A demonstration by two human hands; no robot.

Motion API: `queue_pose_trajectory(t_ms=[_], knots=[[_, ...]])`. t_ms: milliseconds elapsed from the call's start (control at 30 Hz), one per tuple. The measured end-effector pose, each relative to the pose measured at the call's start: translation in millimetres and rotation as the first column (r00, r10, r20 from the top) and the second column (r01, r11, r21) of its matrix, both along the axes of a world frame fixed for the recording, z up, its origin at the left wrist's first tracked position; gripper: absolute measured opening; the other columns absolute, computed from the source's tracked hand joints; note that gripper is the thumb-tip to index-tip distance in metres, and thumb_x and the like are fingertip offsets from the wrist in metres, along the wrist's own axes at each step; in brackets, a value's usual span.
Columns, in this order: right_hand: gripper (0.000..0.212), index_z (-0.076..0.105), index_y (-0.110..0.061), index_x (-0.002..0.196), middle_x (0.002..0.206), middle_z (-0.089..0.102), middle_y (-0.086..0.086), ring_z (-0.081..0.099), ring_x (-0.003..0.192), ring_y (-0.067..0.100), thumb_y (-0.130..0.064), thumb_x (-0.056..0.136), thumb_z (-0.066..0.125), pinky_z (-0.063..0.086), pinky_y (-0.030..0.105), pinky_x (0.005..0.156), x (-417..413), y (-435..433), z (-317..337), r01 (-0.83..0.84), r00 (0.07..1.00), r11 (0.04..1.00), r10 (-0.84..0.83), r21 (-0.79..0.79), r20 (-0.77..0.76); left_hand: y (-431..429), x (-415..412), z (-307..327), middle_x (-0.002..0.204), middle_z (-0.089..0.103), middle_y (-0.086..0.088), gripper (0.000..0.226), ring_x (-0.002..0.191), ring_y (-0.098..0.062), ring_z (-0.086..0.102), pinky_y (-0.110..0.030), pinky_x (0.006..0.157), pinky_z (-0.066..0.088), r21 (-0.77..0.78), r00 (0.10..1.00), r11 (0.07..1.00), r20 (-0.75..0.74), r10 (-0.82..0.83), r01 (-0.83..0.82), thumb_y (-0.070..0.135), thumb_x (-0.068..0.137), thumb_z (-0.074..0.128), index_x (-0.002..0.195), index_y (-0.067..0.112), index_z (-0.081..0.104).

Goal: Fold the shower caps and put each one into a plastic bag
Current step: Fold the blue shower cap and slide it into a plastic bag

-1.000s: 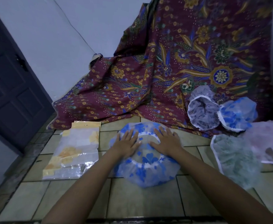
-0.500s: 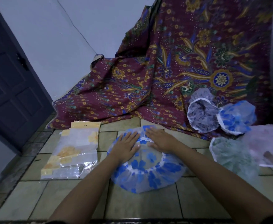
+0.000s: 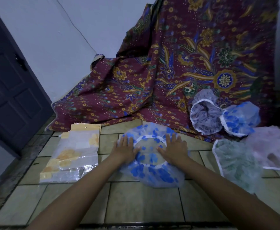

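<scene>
Two hands work on one blue shower cap (image 3: 152,173), which lies opening-up on the floor with its white elastic ring between them. The left hand (image 3: 125,151) and the right hand (image 3: 174,149) both lie flat with straight fingers, palms pressing the cap's rim down on either side; neither grasps anything.

This looks like the flattening step ahead of the first fold. The next move, I judge, calls for lifting one edge and bringing it over to the other. The thin film looks springy, so a palm may have to hold it down.

Left of the left hand, near but not touching, lies a stack of plastic bags (image 3: 73,156). Right of the right hand and beyond it lie four more: a grey cap (image 3: 205,113), a second blue cap (image 3: 240,118), a green cap (image 3: 237,163) and a pink cap (image 3: 272,146).

The surface is a tiled floor (image 3: 136,203). Beyond both hands a patterned cloth (image 3: 169,72) hangs down and spreads onto the tiles. A pale wall (image 3: 61,39) and a dark door (image 3: 8,90) stand off to the left.
</scene>
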State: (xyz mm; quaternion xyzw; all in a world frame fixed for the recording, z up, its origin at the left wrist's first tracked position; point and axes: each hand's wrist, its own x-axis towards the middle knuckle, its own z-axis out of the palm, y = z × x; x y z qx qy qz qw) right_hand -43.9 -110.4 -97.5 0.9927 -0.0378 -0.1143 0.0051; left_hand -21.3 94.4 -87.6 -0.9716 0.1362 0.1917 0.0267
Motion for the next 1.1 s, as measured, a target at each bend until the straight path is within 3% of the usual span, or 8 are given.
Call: queue_pose_trajectory(t_ms=[67,133,233,333,433,600,767,1100], knots=[[0.08,0.035,-0.008,0.141,0.146,0.034,0.017,0.043,0.125,0.033,-0.068,0.089,0.023,0.042,0.04,0.094,2.7,5.0,7.3,0.042,0.999,0.995,-0.045,-0.09,-0.029,-6.7,-8.5,-4.2,0.156,-0.014,-0.012,0.064,0.144,-0.026,-0.015,-0.048,0.114,-0.003,-0.03,0.999,0.999,0.04,0.036,-0.034,0.049,0.098,0.011,0.15,0.016,-0.008],[0.065,0.056,-0.018,0.123,0.103,0.059,0.012,0.058,0.083,0.028,-0.062,0.093,0.019,0.046,0.036,0.072,7.1,6.9,13.3,-0.034,0.999,0.985,0.029,-0.169,-0.029,-9.4,-13.4,-8.4,0.156,-0.015,-0.009,0.068,0.144,-0.023,-0.013,-0.046,0.115,-0.005,-0.058,0.994,0.998,0.107,0.013,-0.006,0.055,0.096,0.009,0.148,0.016,-0.012],[0.054,0.058,-0.016,0.081,0.061,0.04,0.004,0.037,0.051,0.017,-0.051,0.099,0.022,0.033,0.027,0.05,10.8,5.8,30.7,-0.026,0.99,0.995,0.04,-0.098,0.138,-5.5,-7.3,-15.4,0.157,-0.012,-0.004,0.098,0.145,-0.018,-0.011,-0.042,0.115,-0.009,-0.113,0.978,0.986,0.183,-0.104,0.126,0.078,0.069,-0.019,0.148,0.021,-0.011],[0.059,0.053,-0.009,0.113,0.105,0.055,0.015,0.054,0.098,0.028,-0.055,0.096,0.02,0.04,0.039,0.09,15.1,-1.4,38.7,-0.206,0.918,0.976,0.219,-0.074,0.331,-1.0,3.6,-17.7,0.158,-0.007,0.001,0.117,0.145,-0.014,-0.007,-0.039,0.115,-0.009,-0.106,0.947,0.957,0.207,-0.244,0.27,0.083,0.051,-0.031,0.149,0.024,-0.006],[0.092,0.015,-0.019,0.149,0.157,0.008,0.009,0.002,0.145,0.023,-0.07,0.074,-0.001,-0.001,0.042,0.117,17.1,-11.1,28.7,-0.49,0.866,0.87,0.48,0.049,0.142,1.8,8.8,-11.7,0.158,-0.007,0.003,0.116,0.145,-0.014,-0.009,-0.04,0.114,-0.011,-0.053,0.915,0.932,0.216,-0.34,0.359,0.084,0.051,-0.031,0.149,0.027,-0.008],[0.079,0.001,-0.035,0.148,0.158,-0.009,-0.002,-0.01,0.145,0.018,-0.073,0.081,0.017,-0.006,0.043,0.117,6.4,-13.0,-1.6,-0.336,0.941,0.912,0.335,0.236,0.047,-7.7,11.7,-4.4,0.157,-0.013,0.0,0.119,0.144,-0.015,-0.013,-0.044,0.114,-0.011,0.031,0.928,0.953,0.22,-0.301,0.301,0.078,0.04,-0.042,0.145,0.029,-0.016],[0.078,-0.001,-0.034,0.148,0.157,-0.012,0.002,-0.012,0.145,0.025,-0.072,0.086,0.025,-0.007,0.047,0.116,-1.3,-6.7,-4.2,-0.112,0.994,0.968,0.11,0.227,0.02,-22.7,-0.1,-1.8,0.157,-0.015,-0.007,0.073,0.144,-0.018,-0.014,-0.046,0.113,-0.012,-0.007,0.983,0.999,0.178,-0.049,0.051,0.06,0.094,0.01,0.148,0.016,-0.013],[0.079,0.0,-0.033,0.149,0.157,-0.013,0.006,-0.015,0.144,0.027,-0.073,0.085,0.023,-0.01,0.048,0.114,-4.6,-6.6,-1.6,-0.035,0.999,0.962,0.034,0.272,0.007,-21.7,-11.4,-19.1,0.156,-0.018,-0.005,0.086,0.143,-0.021,-0.018,-0.048,0.114,-0.011,-0.199,0.975,0.975,0.18,0.131,-0.094,0.076,0.083,0.016,0.149,0.026,-0.008]])
